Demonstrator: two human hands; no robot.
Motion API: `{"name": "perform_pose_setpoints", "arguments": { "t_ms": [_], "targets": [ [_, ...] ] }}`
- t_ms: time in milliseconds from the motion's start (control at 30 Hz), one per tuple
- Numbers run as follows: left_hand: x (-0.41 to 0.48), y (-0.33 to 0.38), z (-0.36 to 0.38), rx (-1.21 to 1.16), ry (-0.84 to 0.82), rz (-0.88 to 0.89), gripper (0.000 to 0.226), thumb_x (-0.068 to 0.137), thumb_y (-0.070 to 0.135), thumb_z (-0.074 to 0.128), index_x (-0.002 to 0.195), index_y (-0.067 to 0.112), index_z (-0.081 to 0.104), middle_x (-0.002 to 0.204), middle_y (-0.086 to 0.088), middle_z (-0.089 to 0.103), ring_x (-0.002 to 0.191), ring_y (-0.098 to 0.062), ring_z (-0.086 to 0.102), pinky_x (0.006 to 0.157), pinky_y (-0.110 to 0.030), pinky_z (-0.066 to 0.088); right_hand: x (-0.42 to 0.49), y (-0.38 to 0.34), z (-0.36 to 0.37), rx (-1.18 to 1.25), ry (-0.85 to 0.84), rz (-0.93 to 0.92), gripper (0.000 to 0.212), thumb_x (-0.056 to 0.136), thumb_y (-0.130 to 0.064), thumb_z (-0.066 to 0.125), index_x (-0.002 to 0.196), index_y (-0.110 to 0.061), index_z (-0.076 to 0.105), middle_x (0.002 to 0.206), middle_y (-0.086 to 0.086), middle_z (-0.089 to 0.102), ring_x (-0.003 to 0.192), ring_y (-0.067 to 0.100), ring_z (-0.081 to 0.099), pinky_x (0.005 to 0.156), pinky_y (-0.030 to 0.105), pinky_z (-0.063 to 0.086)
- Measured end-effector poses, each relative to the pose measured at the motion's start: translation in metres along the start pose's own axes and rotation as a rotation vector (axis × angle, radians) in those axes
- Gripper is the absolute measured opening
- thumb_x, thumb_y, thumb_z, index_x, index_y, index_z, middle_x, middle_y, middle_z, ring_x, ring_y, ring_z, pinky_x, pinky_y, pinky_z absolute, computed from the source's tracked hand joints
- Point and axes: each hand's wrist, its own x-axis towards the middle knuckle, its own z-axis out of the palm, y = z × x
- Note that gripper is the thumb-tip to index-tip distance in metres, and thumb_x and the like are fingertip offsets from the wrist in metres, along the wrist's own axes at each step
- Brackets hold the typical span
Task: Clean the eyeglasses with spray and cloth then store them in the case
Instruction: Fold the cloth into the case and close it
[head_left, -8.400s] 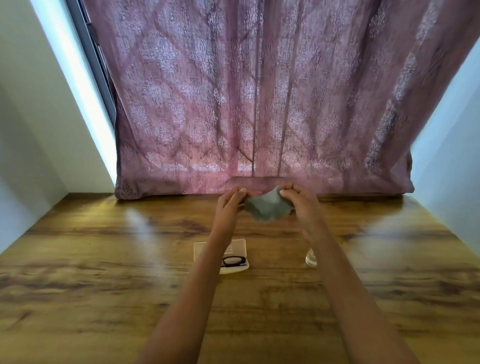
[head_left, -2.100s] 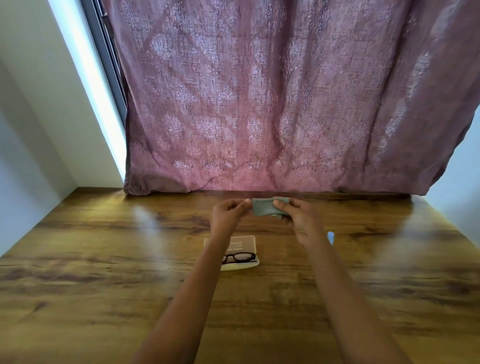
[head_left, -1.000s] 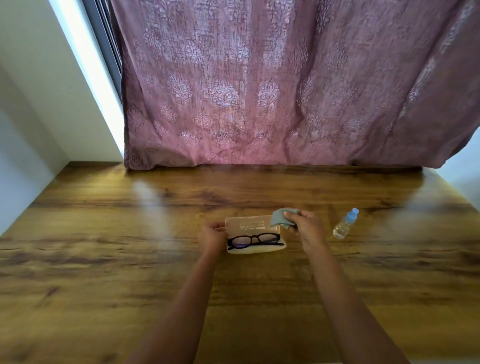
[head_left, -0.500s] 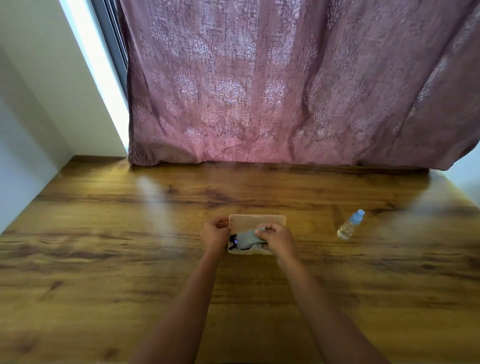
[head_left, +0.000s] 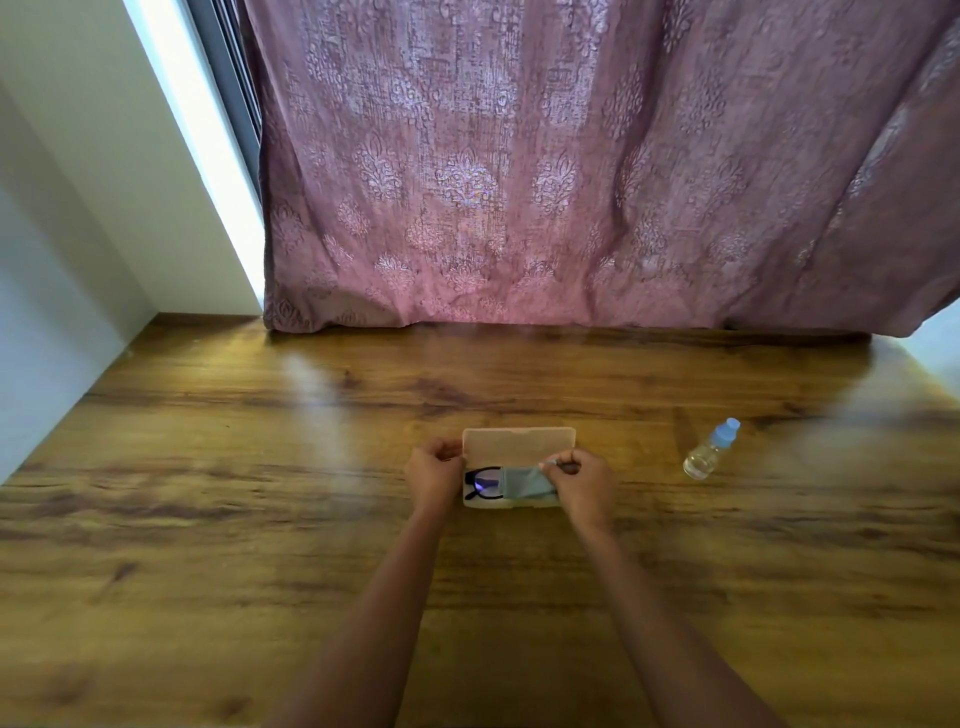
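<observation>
Case open on the wooden table, long axis running left to right, lid tipped up on the far side. Eyeglasses lie inside the tray along that same line, black frame, one lens showing at the left end with a violet glint. Grey cloth is spread over the rest of them, covering the right part of the tray. Left hand is curled around the case's left end, fingers on the edge by the lid. Right hand sits at the right end, fingertips pinched on the cloth's far right corner. Off to the right, well apart from the case, a small clear spray bottle with a pale blue cap stands leaning to the right. At the table's far edge hangs a mauve patterned curtain, its hem resting on the wood, with a white wall to the left.
</observation>
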Motion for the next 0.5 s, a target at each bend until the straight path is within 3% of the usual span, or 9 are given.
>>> {"name": "perform_pose_setpoints", "arguments": {
  "t_ms": [167, 333, 500],
  "targets": [
    [0.003, -0.003, 0.000, -0.015, -0.011, -0.012, 0.023, 0.082, 0.002, 0.062, 0.102, 0.012, 0.068, 0.099, -0.007, 0.070, 0.083, -0.016, 0.064, 0.074, -0.029, 0.055, -0.001, 0.000, 0.002, -0.052, 0.018, -0.033, 0.007, 0.079, -0.017, 0.069, 0.083, -0.017, 0.064, 0.083, -0.003, 0.065, 0.075, 0.010, 0.061, 0.058, 0.017, 0.048],
    [0.003, -0.002, 0.000, -0.015, -0.022, -0.012, 0.022, 0.083, 0.002, 0.061, 0.101, 0.014, 0.067, 0.098, -0.005, 0.070, 0.082, -0.014, 0.064, 0.068, -0.025, 0.053, 0.000, 0.005, -0.002, -0.171, 0.108, -0.035, 0.024, 0.075, -0.024, 0.073, 0.095, -0.017, 0.060, 0.101, -0.001, 0.059, 0.089, 0.014, 0.056, 0.069, 0.026, 0.051],
    [0.001, -0.001, 0.001, 0.090, -0.054, 0.009, 0.020, 0.087, 0.008, 0.056, 0.101, 0.019, 0.065, 0.095, -0.002, 0.070, 0.077, -0.014, 0.064, 0.055, -0.023, 0.048, 0.006, 0.015, -0.014, -0.149, 0.092, 0.048, 0.035, 0.084, -0.033, 0.062, 0.111, -0.012, 0.054, 0.113, 0.006, 0.055, 0.089, 0.016, 0.052, 0.054, 0.017, 0.035]
  ]
}}
